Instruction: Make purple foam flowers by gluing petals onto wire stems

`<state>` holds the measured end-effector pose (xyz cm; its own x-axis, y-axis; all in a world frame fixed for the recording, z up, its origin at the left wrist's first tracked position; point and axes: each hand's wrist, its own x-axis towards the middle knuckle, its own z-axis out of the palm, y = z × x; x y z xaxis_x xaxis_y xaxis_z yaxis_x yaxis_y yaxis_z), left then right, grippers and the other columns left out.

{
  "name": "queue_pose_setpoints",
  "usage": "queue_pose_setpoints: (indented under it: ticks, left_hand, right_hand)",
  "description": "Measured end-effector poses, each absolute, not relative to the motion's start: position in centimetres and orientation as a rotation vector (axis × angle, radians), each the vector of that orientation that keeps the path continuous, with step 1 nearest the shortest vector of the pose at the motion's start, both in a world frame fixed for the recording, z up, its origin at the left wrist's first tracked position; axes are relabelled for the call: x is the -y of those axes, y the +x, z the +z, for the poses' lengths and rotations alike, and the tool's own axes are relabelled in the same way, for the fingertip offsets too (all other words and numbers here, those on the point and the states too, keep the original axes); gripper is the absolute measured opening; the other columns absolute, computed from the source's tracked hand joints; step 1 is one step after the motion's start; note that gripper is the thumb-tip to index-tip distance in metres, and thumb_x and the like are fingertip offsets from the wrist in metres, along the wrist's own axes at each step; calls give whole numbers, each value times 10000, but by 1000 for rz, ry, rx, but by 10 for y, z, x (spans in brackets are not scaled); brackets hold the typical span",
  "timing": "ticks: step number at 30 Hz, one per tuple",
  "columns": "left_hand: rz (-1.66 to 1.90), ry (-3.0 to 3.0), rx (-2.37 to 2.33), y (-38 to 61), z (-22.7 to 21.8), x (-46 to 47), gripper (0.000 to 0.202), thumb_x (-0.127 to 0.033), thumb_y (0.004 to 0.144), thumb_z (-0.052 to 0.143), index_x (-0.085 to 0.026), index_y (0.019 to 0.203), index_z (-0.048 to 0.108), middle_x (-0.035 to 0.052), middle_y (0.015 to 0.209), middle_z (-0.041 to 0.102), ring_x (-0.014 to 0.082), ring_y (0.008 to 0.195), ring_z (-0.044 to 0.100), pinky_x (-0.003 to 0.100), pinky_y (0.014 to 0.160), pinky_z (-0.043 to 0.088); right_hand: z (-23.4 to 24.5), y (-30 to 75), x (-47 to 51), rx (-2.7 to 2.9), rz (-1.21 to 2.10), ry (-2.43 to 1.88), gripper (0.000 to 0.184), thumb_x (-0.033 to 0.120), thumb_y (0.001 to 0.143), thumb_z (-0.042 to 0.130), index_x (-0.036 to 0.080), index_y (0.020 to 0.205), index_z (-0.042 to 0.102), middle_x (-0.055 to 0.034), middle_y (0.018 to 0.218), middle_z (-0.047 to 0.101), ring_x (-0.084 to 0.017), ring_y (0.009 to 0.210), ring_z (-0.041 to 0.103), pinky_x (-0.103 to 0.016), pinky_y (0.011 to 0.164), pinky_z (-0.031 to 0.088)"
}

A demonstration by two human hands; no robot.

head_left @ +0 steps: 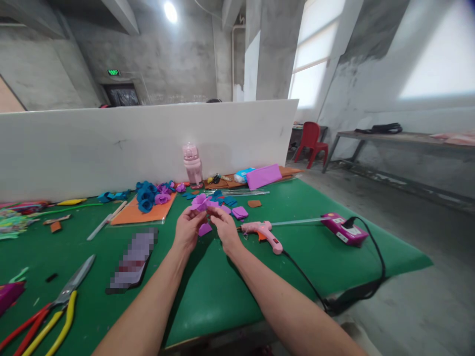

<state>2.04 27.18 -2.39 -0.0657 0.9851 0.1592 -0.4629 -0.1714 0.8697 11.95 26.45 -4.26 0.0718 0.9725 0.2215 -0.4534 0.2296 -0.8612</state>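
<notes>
Both my hands meet over the green table (222, 291), holding a purple foam flower (202, 201) between them. My left hand (187, 228) has its fingers closed on the flower from the left. My right hand (224, 228) pinches it from the right. A loose purple petal piece (205, 229) lies on the table just below the hands. More purple pieces (240, 212) lie just beyond my right hand. A pink glue gun (261, 231) rests to the right of it.
Finished blue and purple flowers (148, 195) sit on an orange sheet (143, 212). Scissors (65, 296) and a phone (131, 262) lie near left. A pink bottle (192, 163) stands by the white partition (111, 143). A pink power strip (343, 230) with black cable lies right.
</notes>
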Motion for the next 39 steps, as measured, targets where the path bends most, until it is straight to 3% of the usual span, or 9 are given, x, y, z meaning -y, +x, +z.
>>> queue_pose_setpoints:
  ticks: [24, 39]
  left_hand:
    - [1534, 1003, -831, 20, -23, -270, 353, -231, 513, 805, -146, 804, 623, -16, 670, 623, 99, 582, 562, 234, 576, 442]
    - [1687, 1160, -1012, 19, -19, -269, 218, -206, 550, 738, -154, 690, 579, -47, 537, 579, 87, 498, 504, 211, 535, 400]
  right_hand:
    - [-39, 123, -259, 1084, 1085, -717, 319, 169, 674, 510, 201, 949, 669, -24, 930, 686, -179, 888, 600, -317, 847, 451]
    - [-38, 122, -255, 1224, 935, -804, 356, 145, 676, 526, 242, 983, 677, -22, 1008, 644, -186, 894, 572, -310, 800, 457]
